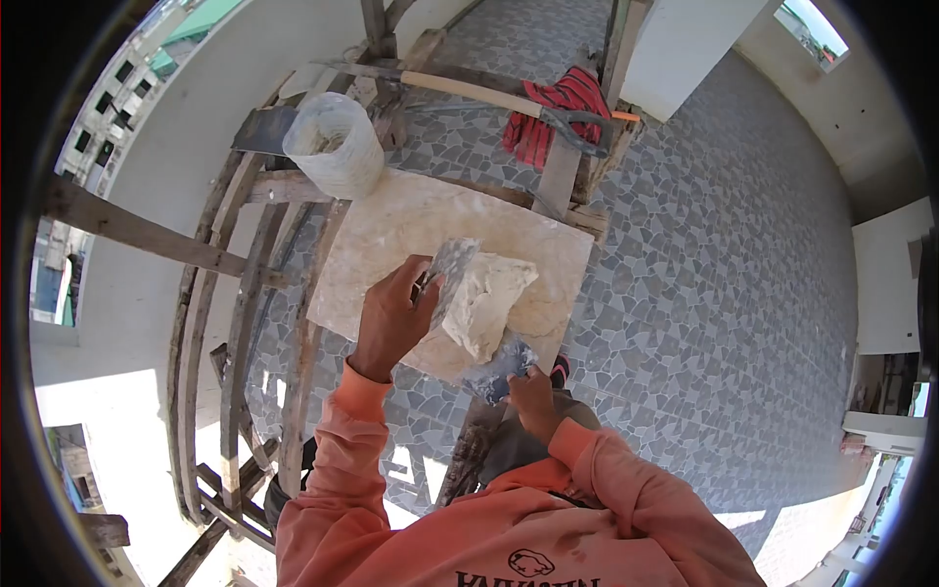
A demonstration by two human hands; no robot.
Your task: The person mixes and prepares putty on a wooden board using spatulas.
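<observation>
A mound of pale, wet plaster-like paste (489, 298) lies on a smeared tan board (381, 220). My left hand (396, 311) is closed on a flat metal scraper (455, 266), whose blade stands tilted against the left side of the mound. Near the board's front edge, my right hand (532, 393) grips a paste-coated trowel (497, 370), its blade by the mound's lower end. The grip of each tool is partly hidden by my fingers.
A cloudy plastic bucket (335, 147) stands at the board's back left corner. Behind the board lie a long-handled shovel (469, 90) and a red striped cloth (558, 112) on wooden beams. Timber rails (235, 323) rise at the left, and patterned floor tiles (704, 293) extend right.
</observation>
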